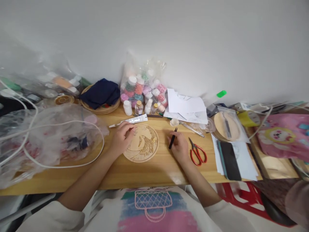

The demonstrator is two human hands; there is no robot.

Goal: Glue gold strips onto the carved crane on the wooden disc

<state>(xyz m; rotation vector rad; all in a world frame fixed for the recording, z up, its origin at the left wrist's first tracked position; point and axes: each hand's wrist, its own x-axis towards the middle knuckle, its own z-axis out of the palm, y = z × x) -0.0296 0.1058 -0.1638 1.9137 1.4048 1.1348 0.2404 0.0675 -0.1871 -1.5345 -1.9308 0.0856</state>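
Observation:
A round wooden disc [145, 149] with a bird design, its feathers partly golden, lies on the wooden table. My left hand [125, 135] rests at the disc's upper left edge, fingers bent together; whether they hold anything is too small to tell. Just behind it lies a white tube [137, 119]. My right hand [180, 145], right of the disc, grips black tweezers [172, 141] with their tips pointing up and away. Red-handled scissors [198, 154] lie to the right of that hand. A small white cup [174, 122] stands behind the tweezers.
Bags of colored jars [137, 88], small bottles [139, 108] and white papers [185, 104] line the back. Plastic bags and a white cable [102, 141] cover the left. A phone [232, 161], wooden discs [227, 126] and a pink bag [285, 137] lie at right.

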